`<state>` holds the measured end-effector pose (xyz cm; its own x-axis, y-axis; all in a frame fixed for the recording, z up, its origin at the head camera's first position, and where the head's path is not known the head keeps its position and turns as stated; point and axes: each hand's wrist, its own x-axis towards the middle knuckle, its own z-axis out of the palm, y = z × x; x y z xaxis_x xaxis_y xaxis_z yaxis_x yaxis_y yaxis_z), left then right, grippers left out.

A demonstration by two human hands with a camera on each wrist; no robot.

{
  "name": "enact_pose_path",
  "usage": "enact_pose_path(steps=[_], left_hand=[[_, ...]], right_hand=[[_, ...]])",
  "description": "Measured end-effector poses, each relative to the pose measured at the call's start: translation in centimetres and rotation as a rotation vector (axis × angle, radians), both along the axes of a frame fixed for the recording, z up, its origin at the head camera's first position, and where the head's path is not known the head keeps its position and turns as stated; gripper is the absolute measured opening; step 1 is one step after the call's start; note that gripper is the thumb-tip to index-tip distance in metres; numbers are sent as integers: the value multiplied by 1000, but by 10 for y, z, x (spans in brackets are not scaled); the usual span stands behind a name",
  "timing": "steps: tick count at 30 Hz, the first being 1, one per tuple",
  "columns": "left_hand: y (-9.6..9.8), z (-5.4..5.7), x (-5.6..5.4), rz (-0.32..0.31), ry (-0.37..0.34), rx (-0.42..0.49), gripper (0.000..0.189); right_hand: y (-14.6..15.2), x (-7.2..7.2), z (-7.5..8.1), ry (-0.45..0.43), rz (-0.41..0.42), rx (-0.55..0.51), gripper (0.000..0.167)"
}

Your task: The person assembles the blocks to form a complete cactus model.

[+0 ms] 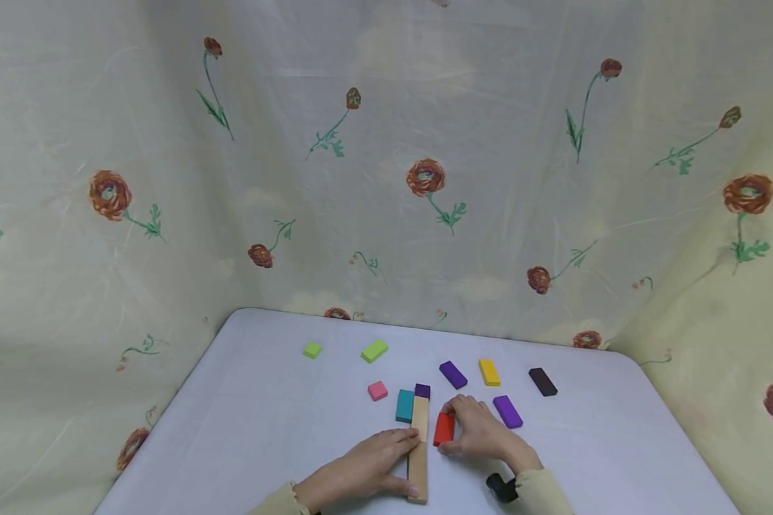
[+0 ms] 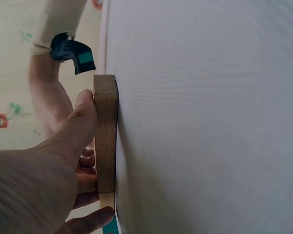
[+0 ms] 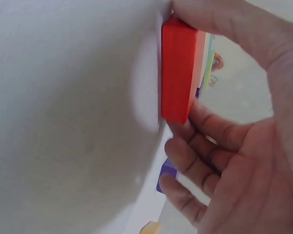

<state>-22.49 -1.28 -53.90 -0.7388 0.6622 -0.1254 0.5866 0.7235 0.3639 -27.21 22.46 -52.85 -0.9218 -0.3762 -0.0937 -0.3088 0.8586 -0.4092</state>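
Note:
Two pale wooden blocks lie end to end, with a dark purple block at their far end. A teal block sits along the left of the far wooden one. My left hand rests on the wooden blocks, thumb near the close end and fingers near the joint. The left wrist view shows the near wooden block beside the thumb. My right hand pinches a red block by its ends, just right of the row. The red block lies between thumb and fingers in the right wrist view.
Beyond the hands lie purple blocks, a yellow block, a dark brown block, green blocks and a pink block. Flowered cloth hangs behind the white table and at its sides.

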Motion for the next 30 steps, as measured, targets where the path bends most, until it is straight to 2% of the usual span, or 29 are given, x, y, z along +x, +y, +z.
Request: enact_pose_path(steps=[4, 7, 13, 18, 22, 26, 28, 30], left_hand=[[1, 1, 1, -4, -1, -6, 88], [0, 2, 1, -10, 6, -11, 88], [-1, 2, 1, -21, 16, -19, 88], [-2, 3, 1, -24, 15, -13, 88], [-2, 2, 2, -26, 22, -7, 88], [-2, 2, 2, -24, 23, -7, 87], [-3, 2, 2, -23, 23, -9, 88], [-3, 1, 2, -23, 24, -9, 88]], right_hand=[[2, 0, -4, 41, -126, 44, 61], [2, 0, -7, 85, -226, 105, 67], [-2, 4, -9, 142, -343, 186, 84], [-5, 6, -8, 134, -379, 192, 90], [-4, 9, -5, 124, -382, 202, 102], [0, 11, 5, 55, -408, 186, 115], [4, 11, 12, 25, -411, 159, 114], [9, 10, 19, 30, -402, 122, 110]])
